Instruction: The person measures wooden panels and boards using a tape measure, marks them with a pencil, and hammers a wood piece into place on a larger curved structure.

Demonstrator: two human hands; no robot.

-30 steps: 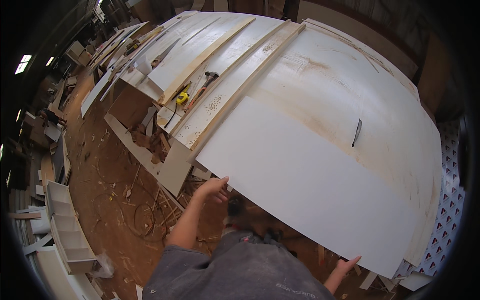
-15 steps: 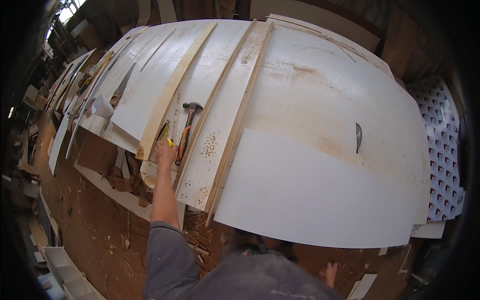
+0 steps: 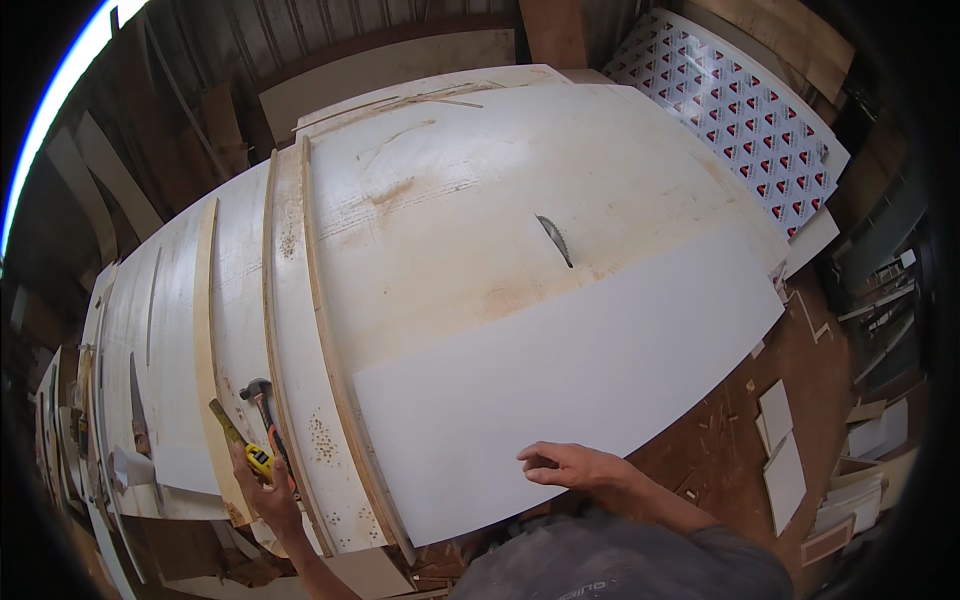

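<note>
My left hand (image 3: pixel 272 500) is closed around a yellow tape measure (image 3: pixel 259 460), from which a short olive-coloured strip sticks up. Just beyond it lies a hammer (image 3: pixel 270 420) with a black and orange handle, partly hidden by the hand. My right hand (image 3: pixel 572 466) hovers over the front edge of a plain white sheet (image 3: pixel 560 380), its fingers loosely bent and nothing in them. Behind that sheet a toothed circular saw blade (image 3: pixel 554 241) stands up through the large whitish tabletop (image 3: pixel 450 200).
Long wooden strips (image 3: pixel 318 290) run front to back, with a pale board (image 3: pixel 205 330) left of them. A handsaw (image 3: pixel 137 400) lies farther left. Patterned panels (image 3: pixel 740 130) stand at the back right. Offcuts (image 3: pixel 785 480) lie on the brown floor at right.
The view has swung right. My left hand has lifted the tape measure off the table beside the hammer. My right hand has risen from below the table edge to the white sheet.
</note>
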